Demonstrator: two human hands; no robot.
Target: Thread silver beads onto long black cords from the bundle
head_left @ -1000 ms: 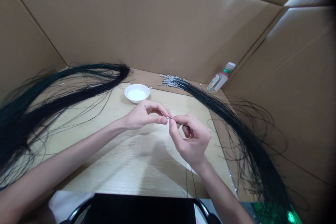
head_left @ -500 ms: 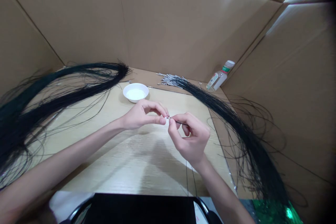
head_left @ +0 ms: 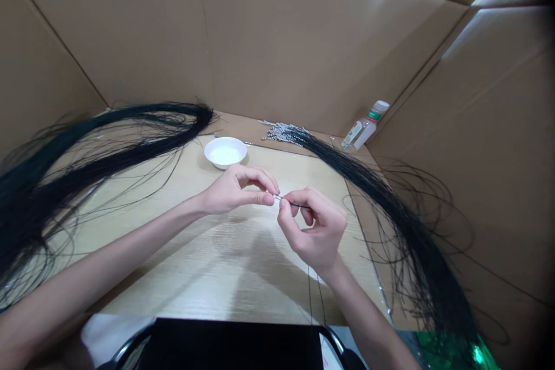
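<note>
Over the middle of the table my right hand (head_left: 313, 221) pinches a thin black cord (head_left: 299, 205) between thumb and forefinger. Two dark strands hang below that wrist. My left hand (head_left: 238, 189) is closed in a pinch, its fingertips almost meeting the right ones. A tiny white piece, perhaps a bead, shows at the left fingertips, with a short stretch of cord crossing the gap. Most of it is hidden by the fingers. Behind the left hand stands a white bowl (head_left: 239, 161) with whitish contents too small to make out.
A large bundle of black cords (head_left: 143, 147) lies along the left. Another cord bundle (head_left: 381, 196), tipped with silvery beads (head_left: 284, 133), curves down the right side. A clear bottle (head_left: 364, 127) leans in the back right corner. Cardboard walls (head_left: 329, 46) enclose the table (head_left: 191, 277).
Between the fingertips, less of the white pieces shows and a little more bare cord. Both hands stay nearly in place; the view has shifted very slightly.
</note>
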